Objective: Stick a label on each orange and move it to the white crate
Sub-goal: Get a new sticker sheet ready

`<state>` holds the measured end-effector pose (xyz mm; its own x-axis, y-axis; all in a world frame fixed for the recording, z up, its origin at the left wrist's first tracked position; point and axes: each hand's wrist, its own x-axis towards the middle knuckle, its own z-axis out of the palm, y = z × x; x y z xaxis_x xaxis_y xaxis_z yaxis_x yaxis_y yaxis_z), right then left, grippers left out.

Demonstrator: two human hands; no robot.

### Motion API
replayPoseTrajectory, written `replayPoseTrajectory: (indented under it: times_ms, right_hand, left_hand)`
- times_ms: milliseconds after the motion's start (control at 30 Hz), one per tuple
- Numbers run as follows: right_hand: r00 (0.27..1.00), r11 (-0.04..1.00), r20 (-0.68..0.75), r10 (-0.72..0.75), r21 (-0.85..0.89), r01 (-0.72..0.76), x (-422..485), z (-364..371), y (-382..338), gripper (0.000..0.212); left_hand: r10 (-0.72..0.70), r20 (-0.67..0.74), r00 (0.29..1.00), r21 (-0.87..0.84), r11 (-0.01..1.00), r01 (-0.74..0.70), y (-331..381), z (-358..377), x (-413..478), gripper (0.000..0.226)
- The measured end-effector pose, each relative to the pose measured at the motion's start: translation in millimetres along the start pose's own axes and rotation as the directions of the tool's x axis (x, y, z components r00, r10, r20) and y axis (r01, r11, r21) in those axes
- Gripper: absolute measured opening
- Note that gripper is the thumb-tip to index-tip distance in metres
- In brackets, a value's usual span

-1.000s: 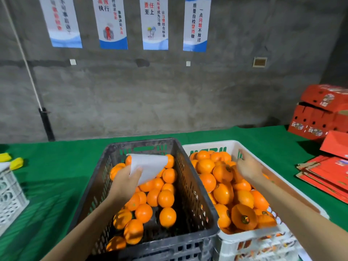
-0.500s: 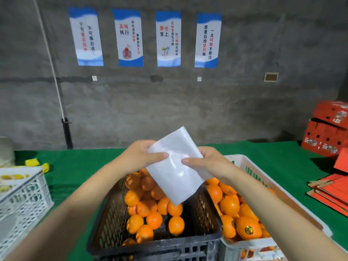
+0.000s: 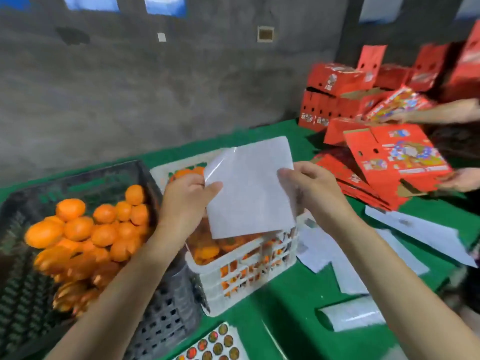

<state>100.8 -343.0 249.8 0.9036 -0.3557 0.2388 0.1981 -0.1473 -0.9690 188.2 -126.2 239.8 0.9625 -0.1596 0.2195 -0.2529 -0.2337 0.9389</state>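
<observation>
Two hands pinch a white sheet (image 3: 252, 190) over the white crate (image 3: 244, 271), the left hand (image 3: 185, 201) on its left edge and the right hand (image 3: 311, 193) on its right. It stands nearly upright, top edge rising rightward. Unlabelled oranges (image 3: 78, 229) fill the dark crate (image 3: 166, 320); the label sheet (image 3: 215, 344) lies at the table's (image 3: 285, 294) near edge.

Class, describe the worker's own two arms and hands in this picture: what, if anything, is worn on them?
The left hand and right hand are bare: no gloves, rings or watch show. The left forearm and right forearm are uncovered, with no sleeve in view.
</observation>
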Motion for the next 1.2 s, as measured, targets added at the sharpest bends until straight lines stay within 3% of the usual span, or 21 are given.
replayPoseTrajectory:
  times_ms: [200,433,633,867,967,1067,1200]
  right_hand:
    - [0.97,0.973,-0.174,0.169,-0.127,-0.192,-36.7,-105.7,57.0,0.023]
    - [0.914,0.884,-0.223,0.34,-0.255,-0.391,-55.2,-172.4,141.1,0.032]
    - [0.879,0.655,-0.157,0.45,-0.612,-0.444,-47.6,-200.3,204.4,0.043]
    - [0.82,0.27,-0.199,0.537,-0.88,-0.39,-41.4,-199.2,242.4,0.016]
    - [0.861,0.188,-0.24,0.448,-0.916,-0.353,-43.6,-193.8,239.9,0.04]
    - [0.929,0.243,-0.19,0.318,-0.931,-0.273,-46.2,-164.4,224.4,0.039]
    - [0.965,0.424,0.077,0.252,-0.905,-0.039,-60.6,-88.8,198.3,0.02]
  left_hand:
    - [0.003,0.284,0.959,-0.036,0.999,0.008,-33.8,103.4,-31.5,0.031]
    - [-0.042,0.45,0.892,0.191,0.98,-0.051,-91.2,196.7,-70.7,0.051]
    - [-0.201,0.422,0.884,0.384,0.923,0.026,-150.1,254.5,-88.3,0.055]
    - [-0.482,0.361,0.799,0.621,0.763,0.179,-182.6,282.1,-91.5,0.061]
    - [-0.457,0.353,0.817,0.703,0.705,0.091,-181.1,270.3,-88.9,0.059]
    - [-0.352,0.419,0.837,0.707,0.704,-0.057,-175.9,234.8,-90.0,0.05]
    - [-0.231,0.474,0.85,0.675,0.715,-0.182,-168.1,161.2,-105.0,0.039]
